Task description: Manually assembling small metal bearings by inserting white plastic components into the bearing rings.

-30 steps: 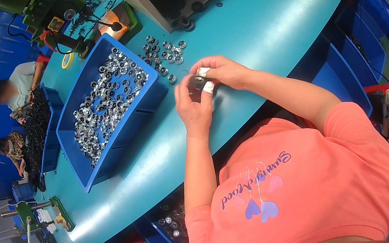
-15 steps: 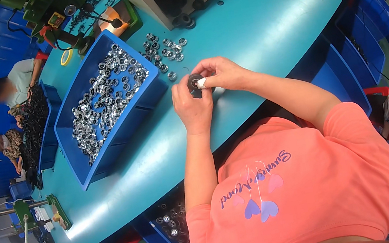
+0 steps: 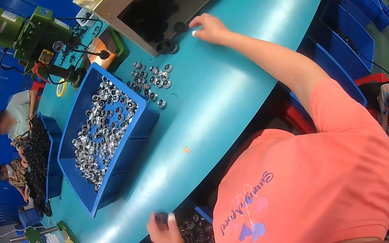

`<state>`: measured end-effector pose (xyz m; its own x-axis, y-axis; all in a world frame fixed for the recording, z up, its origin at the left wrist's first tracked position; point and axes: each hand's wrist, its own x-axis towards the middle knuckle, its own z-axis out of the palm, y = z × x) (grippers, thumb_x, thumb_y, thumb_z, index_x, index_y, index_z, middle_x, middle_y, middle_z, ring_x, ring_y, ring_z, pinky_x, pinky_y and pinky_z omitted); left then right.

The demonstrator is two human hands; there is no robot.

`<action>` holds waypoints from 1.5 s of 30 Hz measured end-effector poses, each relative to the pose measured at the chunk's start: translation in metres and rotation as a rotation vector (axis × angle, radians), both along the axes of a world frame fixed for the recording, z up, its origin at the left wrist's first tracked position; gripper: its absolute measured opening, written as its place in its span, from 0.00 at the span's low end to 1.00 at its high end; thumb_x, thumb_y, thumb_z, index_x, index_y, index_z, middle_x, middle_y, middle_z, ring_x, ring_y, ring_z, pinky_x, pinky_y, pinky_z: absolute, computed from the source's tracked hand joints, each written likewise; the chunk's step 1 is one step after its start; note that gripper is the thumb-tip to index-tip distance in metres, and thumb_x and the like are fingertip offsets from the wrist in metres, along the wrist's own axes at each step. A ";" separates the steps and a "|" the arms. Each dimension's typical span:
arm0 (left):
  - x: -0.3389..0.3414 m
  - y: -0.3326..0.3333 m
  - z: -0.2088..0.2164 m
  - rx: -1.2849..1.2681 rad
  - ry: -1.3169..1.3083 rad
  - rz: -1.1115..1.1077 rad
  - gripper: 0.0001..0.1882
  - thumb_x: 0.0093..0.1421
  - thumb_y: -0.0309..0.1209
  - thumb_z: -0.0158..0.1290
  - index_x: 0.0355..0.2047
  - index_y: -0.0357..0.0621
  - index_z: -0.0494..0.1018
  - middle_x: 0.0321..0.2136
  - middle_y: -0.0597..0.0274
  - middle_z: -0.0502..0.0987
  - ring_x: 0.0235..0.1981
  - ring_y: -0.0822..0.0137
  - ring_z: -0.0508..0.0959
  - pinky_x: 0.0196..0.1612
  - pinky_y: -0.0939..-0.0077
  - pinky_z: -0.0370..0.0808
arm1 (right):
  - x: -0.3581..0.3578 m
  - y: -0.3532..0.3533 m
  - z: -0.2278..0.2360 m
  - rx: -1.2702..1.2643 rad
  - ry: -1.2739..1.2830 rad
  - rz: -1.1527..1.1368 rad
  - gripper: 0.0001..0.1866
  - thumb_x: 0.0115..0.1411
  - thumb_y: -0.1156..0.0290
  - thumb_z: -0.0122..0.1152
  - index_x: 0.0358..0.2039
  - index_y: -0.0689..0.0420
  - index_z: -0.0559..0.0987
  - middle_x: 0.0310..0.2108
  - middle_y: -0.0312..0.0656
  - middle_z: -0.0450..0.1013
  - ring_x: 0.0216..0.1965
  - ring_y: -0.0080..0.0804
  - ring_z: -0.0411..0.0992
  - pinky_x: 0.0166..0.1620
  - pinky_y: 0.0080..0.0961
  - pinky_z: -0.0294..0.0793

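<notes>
A small, dark, round part (image 3: 161, 218) sits between the thumb and fingers of the left hand (image 3: 166, 236), which are closed on it; a white wrap covers the thumb's tip. This hand is by the near edge of the long, glossy turquoise tabletop (image 3: 233, 109), beside a low blue bin holding many dark and silvery round parts (image 3: 196, 232).

The right hand (image 3: 211, 29) reaches over the far side of the tabletop, its thumb and forefinger parted, a white wrap on the thumb. Its fingertips are just beside a flat black disc (image 3: 180, 26); whether they touch it, I cannot tell. Thick black rings (image 3: 166, 47) lie near that disc, in front of a cream-coloured, open-fronted box (image 3: 145, 48) with more black pieces inside.

Between the hands, toward the left, a large blue plastic bin (image 3: 125, 171) holds many shiny, clear-and-black little wheels (image 3: 95, 158). A loose cluster of similar wheels (image 3: 160, 78) lies beside its far corner. Beyond stand a green machine with a rounded motor (image 3: 4, 28) and a yellow ring of tape (image 3: 61, 87).
</notes>
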<state>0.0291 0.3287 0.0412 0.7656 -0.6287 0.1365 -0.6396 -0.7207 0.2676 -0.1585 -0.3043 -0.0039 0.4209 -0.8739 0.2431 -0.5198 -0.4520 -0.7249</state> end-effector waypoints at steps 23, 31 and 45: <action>-0.048 -0.318 -0.003 -0.880 1.314 -0.421 0.19 0.70 0.32 0.52 0.56 0.32 0.72 0.41 0.56 0.79 0.37 0.69 0.79 0.39 0.72 0.80 | 0.011 0.181 0.076 -0.110 -0.304 0.581 0.26 0.48 0.70 0.73 0.49 0.59 0.76 0.40 0.42 0.75 0.35 0.29 0.74 0.41 0.25 0.78; -0.031 -0.321 -0.027 -1.024 1.556 -0.413 0.15 0.69 0.32 0.54 0.50 0.33 0.75 0.39 0.58 0.81 0.34 0.70 0.79 0.39 0.72 0.80 | 0.018 0.168 0.049 0.800 -0.522 0.707 0.28 0.56 0.73 0.65 0.59 0.62 0.75 0.49 0.41 0.76 0.44 0.25 0.74 0.52 0.25 0.75; -0.030 -0.319 -0.032 -1.014 1.544 -0.371 0.17 0.70 0.37 0.52 0.46 0.33 0.75 0.34 0.54 0.81 0.31 0.66 0.80 0.35 0.70 0.81 | 0.025 0.172 0.037 1.006 -0.453 0.591 0.16 0.55 0.65 0.73 0.42 0.57 0.84 0.36 0.35 0.79 0.37 0.19 0.72 0.37 0.19 0.69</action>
